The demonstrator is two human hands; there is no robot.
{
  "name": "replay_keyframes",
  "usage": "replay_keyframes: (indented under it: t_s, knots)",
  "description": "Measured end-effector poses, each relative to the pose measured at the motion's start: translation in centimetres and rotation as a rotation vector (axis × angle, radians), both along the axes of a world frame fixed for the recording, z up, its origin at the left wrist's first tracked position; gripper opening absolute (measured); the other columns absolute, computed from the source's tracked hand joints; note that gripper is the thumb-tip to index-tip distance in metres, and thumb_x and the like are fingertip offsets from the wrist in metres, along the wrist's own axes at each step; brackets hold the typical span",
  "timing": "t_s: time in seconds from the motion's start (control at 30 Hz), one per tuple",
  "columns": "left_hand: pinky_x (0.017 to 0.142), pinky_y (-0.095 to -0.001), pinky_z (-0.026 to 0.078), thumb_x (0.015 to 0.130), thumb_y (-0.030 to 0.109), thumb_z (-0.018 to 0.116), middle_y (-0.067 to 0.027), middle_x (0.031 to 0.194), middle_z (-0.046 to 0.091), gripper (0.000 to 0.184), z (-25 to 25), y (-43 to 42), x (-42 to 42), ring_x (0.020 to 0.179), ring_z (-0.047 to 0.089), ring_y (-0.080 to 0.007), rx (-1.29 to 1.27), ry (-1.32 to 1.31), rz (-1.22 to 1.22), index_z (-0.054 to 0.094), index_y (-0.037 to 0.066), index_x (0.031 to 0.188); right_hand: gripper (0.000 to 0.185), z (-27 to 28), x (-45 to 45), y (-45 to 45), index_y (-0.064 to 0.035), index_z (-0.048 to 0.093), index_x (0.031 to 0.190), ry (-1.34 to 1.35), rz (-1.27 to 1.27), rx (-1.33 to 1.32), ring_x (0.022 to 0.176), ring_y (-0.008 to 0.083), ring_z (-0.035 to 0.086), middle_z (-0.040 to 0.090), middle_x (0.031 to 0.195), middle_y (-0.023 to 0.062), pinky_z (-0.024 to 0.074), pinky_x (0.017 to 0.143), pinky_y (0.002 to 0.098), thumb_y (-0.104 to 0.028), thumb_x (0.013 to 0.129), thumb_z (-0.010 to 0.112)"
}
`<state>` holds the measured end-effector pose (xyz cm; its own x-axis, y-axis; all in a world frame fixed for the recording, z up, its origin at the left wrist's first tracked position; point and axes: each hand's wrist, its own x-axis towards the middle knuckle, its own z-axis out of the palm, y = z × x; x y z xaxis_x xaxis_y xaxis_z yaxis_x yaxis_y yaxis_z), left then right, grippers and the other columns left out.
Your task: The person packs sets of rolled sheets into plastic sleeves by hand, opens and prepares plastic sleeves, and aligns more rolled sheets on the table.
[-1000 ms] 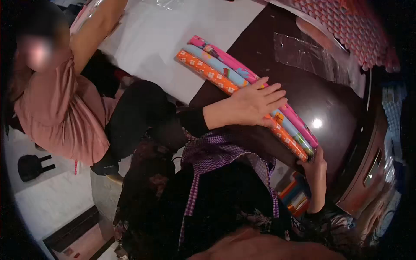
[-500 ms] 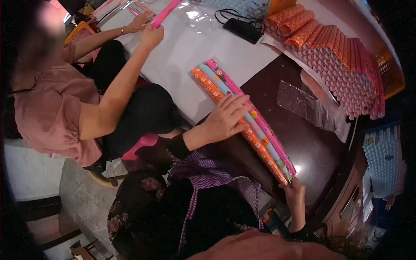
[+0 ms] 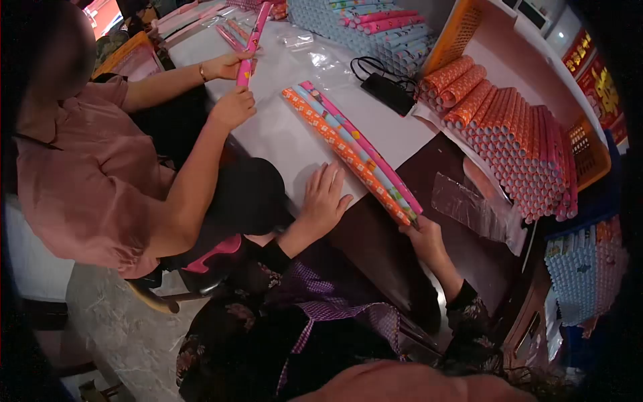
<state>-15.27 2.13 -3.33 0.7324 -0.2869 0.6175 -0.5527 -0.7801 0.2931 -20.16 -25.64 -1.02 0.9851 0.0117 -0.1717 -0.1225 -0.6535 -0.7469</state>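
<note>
Purple checked apron (image 3: 335, 311) seen nearest. Near end of the roll bundle (image 3: 353, 155) is gripped by the right hand (image 3: 427, 240), fingers closed on it. Left hand (image 3: 323, 201) is laid palm down, fingers moderately spread, beside the bundle at its 7 o'clock side, nothing held. Bundle: orange, light blue and pink rolls side by side, placed over the white surface (image 3: 402, 134); long axis runs 4–5 to 10–11 o'clock, far end pointed at 10–11. Clear plastic sleeve (image 3: 469, 204) at 3–4 o'clock, black device (image 3: 388, 95) at 1, stacked rolls (image 3: 516, 127) at 2. At 10, pink roll (image 3: 253, 40) is held by another person (image 3: 100, 174).
</note>
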Motion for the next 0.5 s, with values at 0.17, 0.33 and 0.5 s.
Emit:
replay_keyframes:
  t_s: [0.17,0.33,0.5]
  knots:
    - [0.104,-0.0532,0.033,0.082,0.023,0.068,-0.0223,0.139,0.041,0.055,-2.1,-5.9,-6.2,0.129,0.037,-0.0429,-0.018,0.091,0.018,0.048,-0.003,0.126,0.025,-4.3,2.5,-1.5,0.0061,0.066,0.094,-0.186,0.134,0.081,0.073,0.0087,0.055,0.065,0.075,0.004,0.0474,0.067,0.0305,-0.015,0.081,0.07]
    - [0.104,-0.0537,0.03,0.09,0.027,0.063,-0.0224,0.136,0.042,0.05,-2.8,-10.2,-11.9,0.131,0.034,-0.0416,0.026,0.133,0.026,0.048,-0.002,0.127,0.044,-4.3,3.3,-1.0,0.0099,0.064,0.089,-0.213,0.157,0.125,0.064,0.0302,0.064,0.063,0.068,0.0229,0.0489,0.061,0.0411,-0.032,0.081,0.072]
    - [0.105,-0.0545,0.029,0.09,0.026,0.064,-0.0226,0.135,0.041,0.047,-3.3,-14.7,-16.1,0.131,0.033,-0.0419,0.026,0.147,0.054,0.05,-0.002,0.124,0.041,-5.9,4.7,-0.7,0.0083,0.066,0.084,-0.157,0.142,0.048,0.065,0.031,0.066,0.066,0.069,0.0196,0.0499,0.06,0.0431,-0.032,0.08,0.071]
